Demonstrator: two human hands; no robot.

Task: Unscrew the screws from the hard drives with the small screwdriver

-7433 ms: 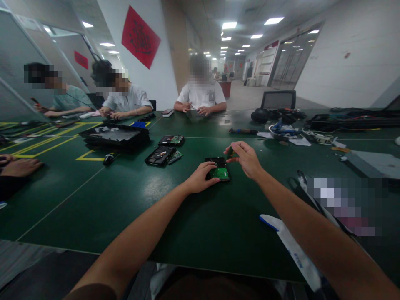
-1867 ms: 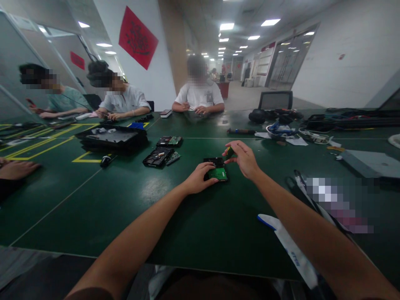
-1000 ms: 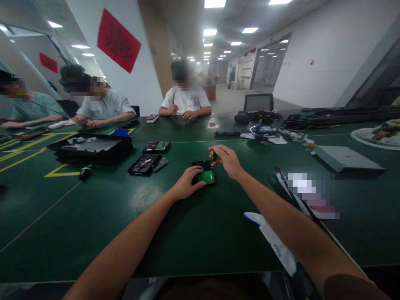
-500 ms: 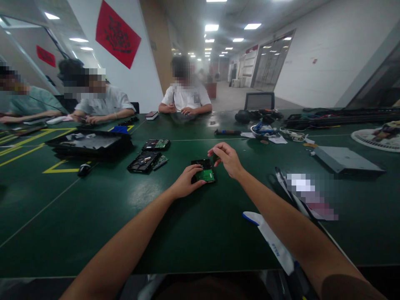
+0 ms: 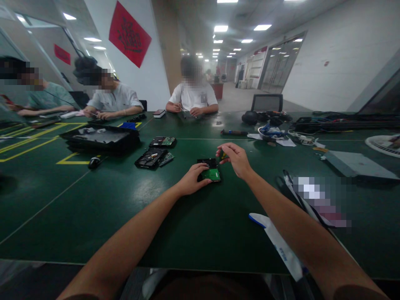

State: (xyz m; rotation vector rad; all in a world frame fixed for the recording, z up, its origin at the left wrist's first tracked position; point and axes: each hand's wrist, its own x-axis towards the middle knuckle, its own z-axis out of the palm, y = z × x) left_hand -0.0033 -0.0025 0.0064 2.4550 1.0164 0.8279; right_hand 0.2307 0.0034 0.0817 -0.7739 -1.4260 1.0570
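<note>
At far left, two seated people lean over the green table (image 5: 103, 216), whose left part carries yellow tape lines. In front of them sit black plastic trays (image 5: 101, 137), stacked, with small white pieces inside the top one; a small black rounded object (image 5: 94, 162) lies just nearer. To the right come a dark rectangular drive with a partly green circuit board (image 5: 163, 142) and, nearer, a black rectangular casing (image 5: 150, 158) with a loose grey-green circuit board (image 5: 166, 159) beside it.

At the centre, the left hand (image 5: 196, 179) holds the left side of a black rectangular unit with a bright green board (image 5: 213, 174), thumb at its near edge and fingers across it. The unit lies flat on the table. Just right of it, the right hand (image 5: 235, 159) pinches a small yellow-and-dark tool (image 5: 223, 156) with narrowed fingers; its tip is too small to make out. Farther right lie a white-and-blue packet (image 5: 281, 246), near, and a flat grey metal box (image 5: 359, 164).
</note>
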